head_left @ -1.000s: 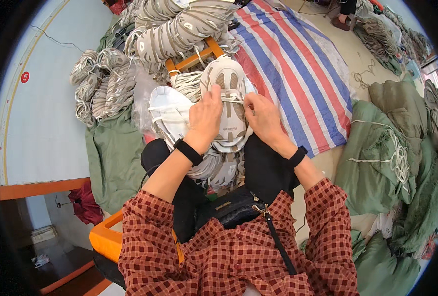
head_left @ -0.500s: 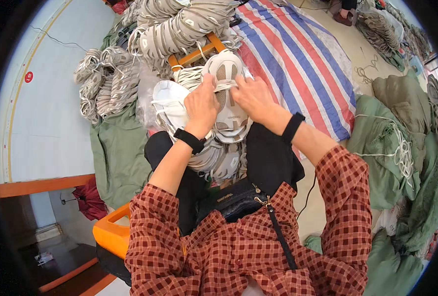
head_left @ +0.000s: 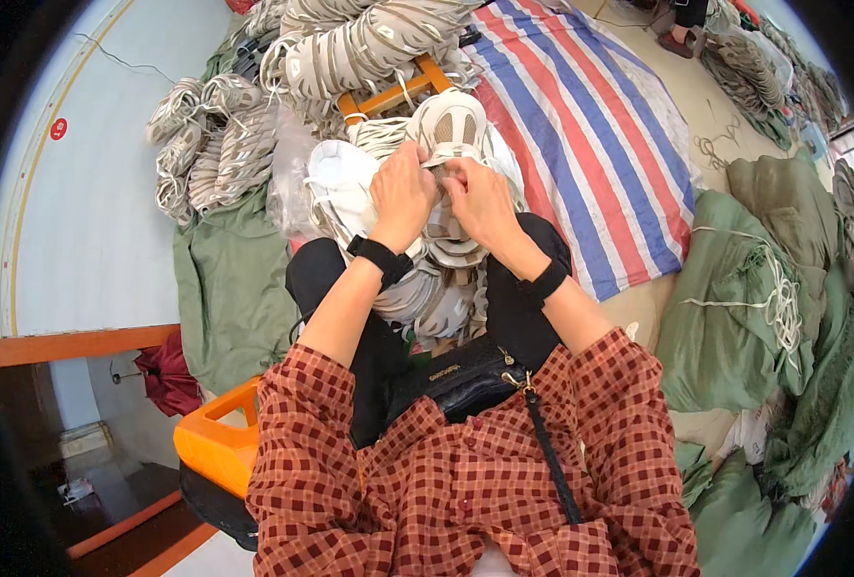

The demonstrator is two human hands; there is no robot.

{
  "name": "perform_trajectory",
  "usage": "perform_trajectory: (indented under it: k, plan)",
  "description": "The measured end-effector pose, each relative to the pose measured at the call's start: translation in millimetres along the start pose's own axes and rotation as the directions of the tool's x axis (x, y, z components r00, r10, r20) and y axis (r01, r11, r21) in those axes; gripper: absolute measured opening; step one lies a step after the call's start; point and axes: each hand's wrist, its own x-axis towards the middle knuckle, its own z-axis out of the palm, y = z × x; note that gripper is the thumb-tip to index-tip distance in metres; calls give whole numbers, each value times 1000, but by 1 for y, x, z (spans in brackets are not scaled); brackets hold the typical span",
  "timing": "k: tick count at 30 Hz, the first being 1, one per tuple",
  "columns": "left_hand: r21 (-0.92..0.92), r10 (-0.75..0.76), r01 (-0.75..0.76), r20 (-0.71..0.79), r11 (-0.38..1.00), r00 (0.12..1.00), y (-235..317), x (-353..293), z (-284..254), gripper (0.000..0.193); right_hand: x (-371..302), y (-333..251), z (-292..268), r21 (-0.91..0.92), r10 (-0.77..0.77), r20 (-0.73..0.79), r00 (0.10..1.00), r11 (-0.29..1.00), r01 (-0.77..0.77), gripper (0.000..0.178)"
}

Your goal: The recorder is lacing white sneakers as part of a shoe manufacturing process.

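Observation:
A beige shoe upper [head_left: 446,117] with brown mesh at its toe lies over my lap, toe pointing away from me. Across its throat runs a pale shoelace [head_left: 461,151]. My left hand [head_left: 405,195] is closed at the left side of the throat, fingertips pinching the lace. From the right, my right hand [head_left: 482,204] pinches the lace too, its fingertips close to those of the left. Both hands cover much of the upper's middle. Just left of my left hand rests a white upper [head_left: 335,165] with loose laces. More laced uppers [head_left: 427,300] are bundled beneath, between my knees.
Bundles of striped uppers [head_left: 369,48] pile up ahead around an orange wooden frame [head_left: 395,99]. A striped woven sheet [head_left: 581,144] spreads to the right. Green sacks [head_left: 734,298] with white cord lie farther right. An orange chair [head_left: 217,438] stands at lower left. A person's foot [head_left: 677,43] shows at far right.
My hands have drawn closer together over the upper's throat. My right forearm has swung inward to the left, and the view has shifted slightly.

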Motion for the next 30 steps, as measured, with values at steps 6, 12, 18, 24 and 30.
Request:
perform_trajectory:
  k: [6,12,18,24,30]
  plan:
    - [-98,-108,111,38,989,993,-3,1,-1,15,14,-4,5,-206,-12,20,1000,978,16,15]
    - [-150,-97,118,142,982,985,-7,12,-4,16,20,-5,10,-382,-77,-16,997,922,65,11]
    - [-172,-51,114,335,978,941,-5,13,-24,21,-8,-35,-32,-544,-75,372,925,790,283,9]
    - [-176,-21,97,388,980,921,-8,28,-23,21,-2,-1,-41,-211,16,139,990,977,14,16]
    - [144,8,-64,357,987,934,8,21,-13,19,16,-6,-17,-485,82,237,968,873,45,18]
